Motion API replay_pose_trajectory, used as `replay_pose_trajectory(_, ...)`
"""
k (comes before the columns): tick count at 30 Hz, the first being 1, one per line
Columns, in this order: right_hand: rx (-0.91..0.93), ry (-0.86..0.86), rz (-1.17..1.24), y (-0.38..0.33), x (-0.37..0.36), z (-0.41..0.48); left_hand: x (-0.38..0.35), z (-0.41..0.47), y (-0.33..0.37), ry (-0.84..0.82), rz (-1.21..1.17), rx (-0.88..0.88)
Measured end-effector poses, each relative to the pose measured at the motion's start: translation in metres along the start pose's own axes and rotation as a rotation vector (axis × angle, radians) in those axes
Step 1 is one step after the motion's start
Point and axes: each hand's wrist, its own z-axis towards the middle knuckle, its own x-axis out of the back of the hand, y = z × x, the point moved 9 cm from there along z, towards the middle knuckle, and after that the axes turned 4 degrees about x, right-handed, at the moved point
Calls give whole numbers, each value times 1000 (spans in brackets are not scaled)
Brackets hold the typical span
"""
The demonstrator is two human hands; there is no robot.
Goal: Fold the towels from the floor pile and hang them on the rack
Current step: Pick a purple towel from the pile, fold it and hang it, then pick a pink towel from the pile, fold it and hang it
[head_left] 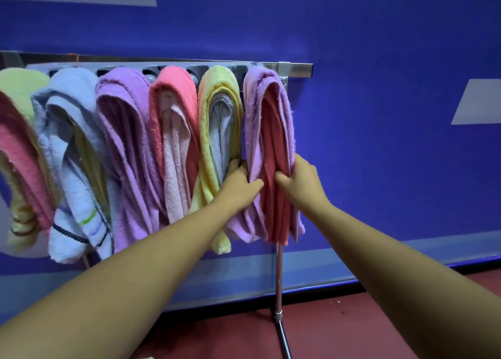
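A metal rack [296,69] stands against the blue wall with several folded towels draped over its bars. The rightmost bundle is a lilac towel [253,130] wrapped over a red towel [273,152]. My left hand [240,185] presses that bundle from its left side, fingers reaching between it and the yellow towel [211,130]. On its right side my right hand [301,181] pinches the red and lilac layers, thumb in front. Further left hang a coral towel [173,92], a purple towel [122,120] and a pale blue striped towel [70,152]. The floor pile is out of view.
The rack's chrome leg [279,291] drops to the dark red floor [339,329] just under my hands. A blue wall [379,87] with a paler band along its base stands close behind. At the far left hangs a pink and pale green towel [16,130].
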Motion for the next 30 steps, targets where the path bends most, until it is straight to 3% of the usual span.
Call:
replay_pose_trajectory(2,15,-53,-143,2,-2,-4,-4,-7,-4,-57,109,-61)
replay_pose_trajectory(6,20,-321,-359,7,-30,-39,-14,-34,-29,-170,234,-32)
replay_pose_trajectory(11,-129,-430,-331,15,-50,-89,-11,-84,-65,-268,194,-3)
replay_pose_trajectory(17,-368,-476,-281,17,-78,-162,43,-154,-127,-190,89,154)
replay_pose_trajectory(25,-497,-660,-264,17,-176,-289,57,-277,-243,-293,171,390)
replay_pose_trajectory(30,-521,-867,-304,37,-242,-381,43,-336,-321,-306,154,521)
